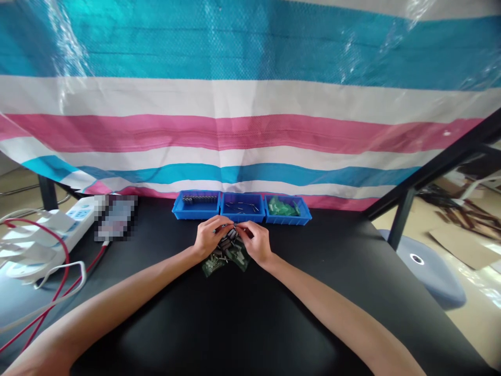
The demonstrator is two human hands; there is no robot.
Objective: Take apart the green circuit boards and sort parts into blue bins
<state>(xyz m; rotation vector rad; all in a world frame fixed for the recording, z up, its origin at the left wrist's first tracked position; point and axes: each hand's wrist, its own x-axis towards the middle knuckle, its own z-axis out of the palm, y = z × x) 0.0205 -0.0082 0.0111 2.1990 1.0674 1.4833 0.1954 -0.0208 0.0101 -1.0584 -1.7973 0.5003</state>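
Note:
My left hand [212, 238] and my right hand [256, 242] meet fingertip to fingertip just in front of the blue bins. Both are closed in a pinch, but the small dark thing between their fingers is too small to name. Under them lies a pile of small metal pieces [224, 249], partly hidden by the fingers. Green-tinted plastic packets [213, 264] with slim parts inside spread out at the pile's front edge.
Three blue bins stand in a row: the left bin [195, 214] holds small metal cylinders, the middle bin [241, 215] thin metal pins, the right bin [289, 220] green packets. A white power strip [84, 209] with red and white cables lies left. A striped sheet [250, 133] hangs behind.

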